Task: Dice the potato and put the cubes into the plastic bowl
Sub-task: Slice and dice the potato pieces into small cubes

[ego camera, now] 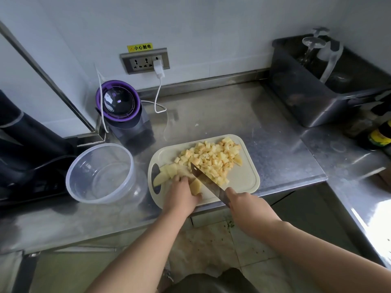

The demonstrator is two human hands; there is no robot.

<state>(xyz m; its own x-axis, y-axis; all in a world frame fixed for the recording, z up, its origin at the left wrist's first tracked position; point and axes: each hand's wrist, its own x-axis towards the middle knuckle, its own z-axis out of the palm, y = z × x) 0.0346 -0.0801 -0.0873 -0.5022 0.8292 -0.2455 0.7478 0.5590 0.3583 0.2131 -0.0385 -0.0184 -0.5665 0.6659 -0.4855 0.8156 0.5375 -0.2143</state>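
**A:** Potato [169, 172]: where does it lie?

**B:** On the cutting board [243, 178], near the front edge of the bench [232, 115]. Its uncut part sits at the board's left end. The cubes [213, 157] are heaped across the far right of the board.

**A:** And the hands?

**B:** The left hand [182, 193] is curled down over the uncut part, holding it to the board and hiding some of it. The right hand [243, 203] is closed tight round the knife [206, 182]. The blade slants up and left, with its tip between the uncut part and the cubes. The handle is hidden in the fist.

**A:** Containers?

**B:** The plastic bowl [105, 144] stands just left of the board, clear and empty. A dark tub [306, 98] sits at the back right, and I cannot make out what is in it. A bottle [380, 136] is cut off by the right edge.
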